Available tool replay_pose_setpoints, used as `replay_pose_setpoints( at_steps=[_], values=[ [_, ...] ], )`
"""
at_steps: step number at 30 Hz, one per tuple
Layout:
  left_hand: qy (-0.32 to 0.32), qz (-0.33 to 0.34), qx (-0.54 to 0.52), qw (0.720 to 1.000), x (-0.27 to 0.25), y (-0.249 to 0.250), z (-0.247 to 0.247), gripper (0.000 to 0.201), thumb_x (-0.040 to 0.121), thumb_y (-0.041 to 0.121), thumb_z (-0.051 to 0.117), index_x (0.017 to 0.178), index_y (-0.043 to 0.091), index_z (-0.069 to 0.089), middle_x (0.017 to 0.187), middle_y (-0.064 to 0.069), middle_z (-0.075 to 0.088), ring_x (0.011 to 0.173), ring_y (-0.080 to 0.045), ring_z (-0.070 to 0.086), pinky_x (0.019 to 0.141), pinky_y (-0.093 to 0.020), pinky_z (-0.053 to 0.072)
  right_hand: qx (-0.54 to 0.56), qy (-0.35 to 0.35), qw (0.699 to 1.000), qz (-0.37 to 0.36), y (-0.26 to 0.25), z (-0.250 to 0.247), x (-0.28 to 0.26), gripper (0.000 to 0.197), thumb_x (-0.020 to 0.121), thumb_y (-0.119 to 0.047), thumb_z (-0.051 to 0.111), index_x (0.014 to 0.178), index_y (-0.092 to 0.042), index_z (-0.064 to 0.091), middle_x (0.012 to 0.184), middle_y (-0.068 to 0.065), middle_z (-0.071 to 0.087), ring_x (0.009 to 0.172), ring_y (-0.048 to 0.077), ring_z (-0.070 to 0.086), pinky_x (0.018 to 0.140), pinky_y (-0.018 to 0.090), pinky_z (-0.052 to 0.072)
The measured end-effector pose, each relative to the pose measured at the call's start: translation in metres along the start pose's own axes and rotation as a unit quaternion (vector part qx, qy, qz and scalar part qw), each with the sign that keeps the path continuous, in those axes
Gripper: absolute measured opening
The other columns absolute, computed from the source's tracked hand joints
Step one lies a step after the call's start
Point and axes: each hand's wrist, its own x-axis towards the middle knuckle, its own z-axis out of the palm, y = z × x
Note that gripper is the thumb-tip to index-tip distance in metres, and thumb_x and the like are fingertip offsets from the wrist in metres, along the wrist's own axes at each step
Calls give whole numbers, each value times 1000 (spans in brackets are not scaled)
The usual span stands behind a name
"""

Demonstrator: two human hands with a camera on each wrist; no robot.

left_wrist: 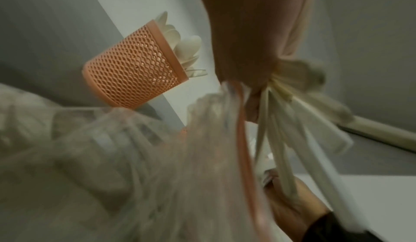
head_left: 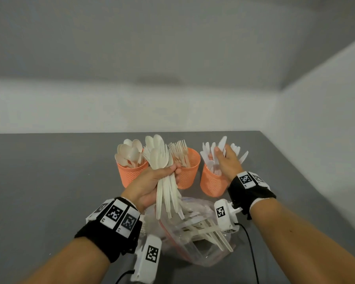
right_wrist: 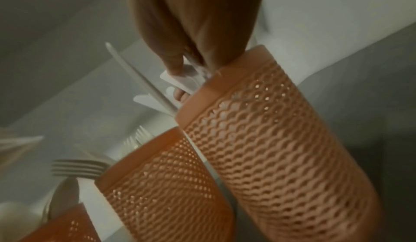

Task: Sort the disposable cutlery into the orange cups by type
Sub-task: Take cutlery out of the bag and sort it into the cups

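The left hand (head_left: 150,181) gripped a mixed cutlery bundle (head_left: 164,177) above a clear bag (head_left: 195,238) on the table (head_left: 49,181). The right hand (head_left: 226,162) pinched a knife (right_wrist: 180,79) at the right cup (head_left: 211,183). Beyond stood the fork cup (head_left: 190,171) and spoon cup (head_left: 129,175).

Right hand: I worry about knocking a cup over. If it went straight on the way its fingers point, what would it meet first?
Probably the white plastic knives standing in the right-hand orange mesh cup; the right hand already touches them.
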Motion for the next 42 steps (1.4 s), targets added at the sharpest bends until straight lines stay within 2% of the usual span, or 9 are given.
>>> replay_pose_setpoints(
  at_steps=[6,10,14,17,20,27,32,39,42],
  values=[
    [-14,23,0,1000,-2,5,11,11,80,12,58,90,11,62,70,-2,63,60,-12,61,63,-30,53,-61,37,987,-145,-19,-7,3,56,86,-20,65,133,-13,37,119,0,44,113,11,43,93,22,35],
    [-13,60,46,997,1,7,20,20,86,12,57,77,20,72,59,2,54,53,-8,50,58,-23,47,-67,58,945,-314,-56,1,-18,31,81,-15,59,112,-12,57,99,-5,50,90,-2,50,80,5,38],
    [-1,88,42,995,3,8,36,12,87,3,55,83,7,66,61,-4,63,57,-11,62,56,-23,53,-85,-156,950,-257,-87,18,-56,7,82,-11,65,87,-16,64,80,5,64,67,3,54,64,8,42],
    [25,74,36,996,6,11,37,19,93,9,49,81,1,62,69,-11,64,62,-16,68,57,-25,57,-194,-236,929,-209,-83,26,-68,35,71,-28,79,94,-18,55,77,1,54,64,7,47,63,19,42],
    [18,65,32,997,5,12,34,30,95,23,47,77,4,63,66,-9,63,62,-17,67,57,-27,57,-240,-223,925,-194,-73,30,-71,42,68,-35,79,89,-15,49,74,-4,46,68,11,42,62,24,39],
    [-10,36,-35,999,2,17,32,36,97,12,43,78,-1,71,77,-14,71,74,-21,71,74,-34,58,-240,-230,927,-173,-68,23,-67,19,92,-19,54,107,-7,57,88,5,53,66,6,46,59,11,35],
    [-2,47,-49,998,2,18,29,27,89,-7,38,105,-5,59,96,-16,69,85,-22,71,80,-34,57,-253,-219,923,-187,-56,27,-68,40,99,-14,36,139,-14,34,130,12,50,116,25,50,94,26,36],
    [-13,40,-53,998,2,19,30,33,85,-10,34,106,-1,57,98,-18,67,89,-26,67,81,-39,56,-222,-173,929,-239,-52,26,-69,44,96,-5,39,137,-19,36,116,6,56,87,7,48,76,16,34],
    [-26,28,-68,997,2,21,31,34,83,-8,34,108,-2,56,104,-19,61,95,-27,63,83,-37,55,-219,-175,923,-262,-46,26,-68,35,97,-14,37,130,-21,47,123,7,56,105,15,53,89,24,40]
  ],
)
